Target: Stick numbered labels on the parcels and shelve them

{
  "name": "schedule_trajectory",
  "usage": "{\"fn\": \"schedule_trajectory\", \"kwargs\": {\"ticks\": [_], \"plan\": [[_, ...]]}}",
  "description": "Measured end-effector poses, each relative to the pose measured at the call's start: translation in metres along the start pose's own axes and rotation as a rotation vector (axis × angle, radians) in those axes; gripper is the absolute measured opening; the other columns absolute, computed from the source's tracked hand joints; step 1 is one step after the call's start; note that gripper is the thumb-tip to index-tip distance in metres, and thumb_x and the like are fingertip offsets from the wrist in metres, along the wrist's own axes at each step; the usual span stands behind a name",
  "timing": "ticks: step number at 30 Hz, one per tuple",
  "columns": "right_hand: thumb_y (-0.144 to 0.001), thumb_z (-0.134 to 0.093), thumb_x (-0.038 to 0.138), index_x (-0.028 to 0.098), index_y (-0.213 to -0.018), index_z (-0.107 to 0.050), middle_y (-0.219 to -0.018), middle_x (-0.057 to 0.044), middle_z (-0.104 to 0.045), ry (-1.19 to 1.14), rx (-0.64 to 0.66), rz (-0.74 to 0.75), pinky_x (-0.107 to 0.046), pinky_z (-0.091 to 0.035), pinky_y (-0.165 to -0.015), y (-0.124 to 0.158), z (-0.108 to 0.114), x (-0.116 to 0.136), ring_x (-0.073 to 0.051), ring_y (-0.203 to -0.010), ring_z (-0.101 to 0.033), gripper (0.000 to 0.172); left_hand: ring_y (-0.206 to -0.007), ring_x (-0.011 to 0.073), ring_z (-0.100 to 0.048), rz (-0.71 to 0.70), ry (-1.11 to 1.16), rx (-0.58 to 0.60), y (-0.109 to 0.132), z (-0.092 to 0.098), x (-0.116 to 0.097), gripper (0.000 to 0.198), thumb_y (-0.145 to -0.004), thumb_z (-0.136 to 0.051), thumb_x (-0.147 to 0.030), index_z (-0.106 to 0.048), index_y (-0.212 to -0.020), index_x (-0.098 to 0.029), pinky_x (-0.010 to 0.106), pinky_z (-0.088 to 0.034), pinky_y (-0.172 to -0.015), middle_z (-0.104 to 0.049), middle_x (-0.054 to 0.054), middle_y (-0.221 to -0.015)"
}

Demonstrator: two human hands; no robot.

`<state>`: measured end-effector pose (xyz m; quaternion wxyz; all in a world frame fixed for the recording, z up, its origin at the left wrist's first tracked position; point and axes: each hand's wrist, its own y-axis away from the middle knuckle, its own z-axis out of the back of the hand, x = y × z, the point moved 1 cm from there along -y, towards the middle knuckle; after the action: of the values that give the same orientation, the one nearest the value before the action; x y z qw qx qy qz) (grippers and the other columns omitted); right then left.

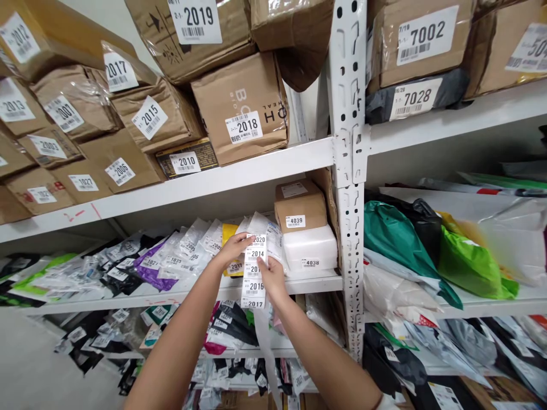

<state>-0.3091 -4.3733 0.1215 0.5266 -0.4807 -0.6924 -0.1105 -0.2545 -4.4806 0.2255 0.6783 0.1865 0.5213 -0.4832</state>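
Observation:
A strip of white number labels (255, 286) hangs between my hands, printed with 2020, 2014, 2016 and 2017; its tail trails down in front of the lower shelves. My left hand (234, 248) is closed on the strip's upper left edge, near the 2020 label. Lower down, my right hand (272, 278) pinches the right edge, its thumb covering part of one number. Behind the strip, a yellow parcel bag (231, 234) and clear plastic parcel bags (273, 233) stand on the middle shelf. Right of my hands, a brown box marked 4039 (299, 205) rests on a white package marked 4038 (311, 247).
Labelled cardboard boxes (256, 91) fill the upper shelf (256, 169). A white perforated post (351, 228) divides the rack from the right bay, where green bags (474, 259) lie. Numbered parcels (233, 319) crowd the lower shelves, some overhanging the edges.

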Motion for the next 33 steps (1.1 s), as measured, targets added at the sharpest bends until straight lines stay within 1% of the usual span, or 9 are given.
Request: {"fn": "schedule_trajectory", "kwargs": {"ticks": [6, 9, 11, 14, 18, 21, 24, 28, 33], "plan": [[-0.077, -0.066, 0.049, 0.013, -0.091, -0.069, -0.076, -0.008, -0.071, -0.052, 0.018, -0.023, -0.030, -0.052, -0.061, 0.003, 0.002, 0.010, -0.022, -0.068, -0.064, 0.039, -0.066, 0.0139, -0.054, -0.042, -0.061, -0.014, 0.005, 0.001, 0.002, 0.037, -0.076, -0.064, -0.054, -0.059, -0.076, -0.017, 0.023, -0.041, -0.061, -0.059, -0.001, -0.071], [-0.075, -0.068, 0.044, 0.014, -0.099, -0.066, -0.082, -0.007, -0.072, -0.135, 0.010, 0.045, -0.032, -0.053, -0.068, 0.001, 0.001, 0.020, -0.021, -0.070, -0.065, 0.038, -0.067, 0.0138, -0.054, -0.080, -0.114, -0.024, 0.008, 0.001, 0.003, 0.037, -0.075, -0.066, -0.054, -0.063, -0.073, -0.016, 0.023, -0.042, -0.062, -0.058, -0.001, -0.071], [-0.077, -0.066, 0.042, 0.015, -0.099, -0.066, -0.085, -0.008, -0.072, -0.093, -0.019, 0.078, -0.031, -0.052, -0.069, -0.004, -0.002, 0.024, -0.021, -0.072, -0.065, 0.035, -0.069, 0.0137, -0.055, -0.106, -0.144, -0.032, 0.010, 0.001, 0.003, 0.038, -0.074, -0.067, -0.054, -0.065, -0.069, -0.016, 0.023, -0.042, -0.063, -0.058, 0.000, -0.074], [-0.079, -0.061, 0.044, 0.014, -0.084, -0.068, -0.076, -0.008, -0.070, 0.069, -0.095, 0.064, -0.029, -0.049, -0.062, -0.014, -0.007, 0.021, -0.021, -0.067, -0.062, 0.031, -0.066, 0.0137, -0.056, -0.052, -0.121, -0.046, 0.010, 0.003, 0.003, 0.040, -0.072, -0.068, -0.055, -0.065, -0.068, -0.016, 0.023, -0.043, -0.062, -0.060, 0.000, -0.073], [-0.079, -0.059, 0.048, 0.015, -0.068, -0.064, -0.060, -0.003, -0.063, 0.191, -0.123, 0.053, -0.025, -0.042, -0.053, -0.024, -0.008, 0.016, -0.016, -0.057, -0.054, 0.035, -0.064, 0.0159, -0.061, 0.081, -0.019, -0.051, 0.005, 0.003, 0.007, 0.044, -0.065, -0.075, -0.052, -0.068, -0.089, -0.016, 0.026, -0.047, -0.061, -0.067, 0.002, -0.074], [-0.078, -0.060, 0.049, 0.016, -0.058, -0.057, -0.051, 0.001, -0.055, 0.209, -0.186, 0.031, -0.023, -0.036, -0.049, -0.024, -0.006, 0.016, -0.012, -0.050, -0.046, 0.039, -0.066, 0.0184, -0.063, 0.096, -0.048, -0.101, -0.002, 0.002, 0.012, 0.046, -0.061, -0.076, -0.047, -0.069, -0.090, -0.013, 0.028, -0.049, -0.062, -0.070, 0.006, -0.075], [-0.074, -0.065, 0.052, 0.016, -0.059, -0.057, -0.050, 0.002, -0.055, 0.079, -0.193, -0.037, -0.022, -0.036, -0.046, -0.018, -0.008, 0.017, -0.011, -0.047, -0.046, 0.039, -0.073, 0.0199, -0.065, 0.070, -0.135, -0.191, -0.008, -0.002, 0.016, 0.036, -0.064, -0.072, -0.042, -0.070, -0.086, -0.014, 0.027, -0.048, -0.064, -0.072, 0.008, -0.081], [-0.060, -0.077, 0.046, 0.013, -0.081, -0.070, -0.069, -0.005, -0.070, -0.172, -0.063, -0.176, -0.027, -0.048, -0.057, -0.004, -0.010, 0.016, -0.018, -0.060, -0.061, 0.041, -0.079, 0.0198, -0.064, 0.032, -0.293, -0.303, -0.010, -0.007, 0.012, 0.022, -0.067, -0.070, -0.034, -0.070, -0.079, -0.016, 0.026, -0.046, -0.068, -0.072, 0.005, -0.084], [-0.063, -0.078, 0.044, 0.015, -0.080, -0.069, -0.073, -0.006, -0.071, -0.327, -0.179, -0.348, -0.028, -0.049, -0.055, 0.031, 0.002, 0.012, -0.019, -0.061, -0.063, 0.035, -0.077, 0.0191, -0.062, 0.035, -0.419, -0.341, 0.001, -0.015, 0.003, 0.013, -0.069, -0.070, -0.027, -0.072, -0.076, -0.017, 0.027, -0.043, -0.069, -0.072, 0.004, -0.080]]}}
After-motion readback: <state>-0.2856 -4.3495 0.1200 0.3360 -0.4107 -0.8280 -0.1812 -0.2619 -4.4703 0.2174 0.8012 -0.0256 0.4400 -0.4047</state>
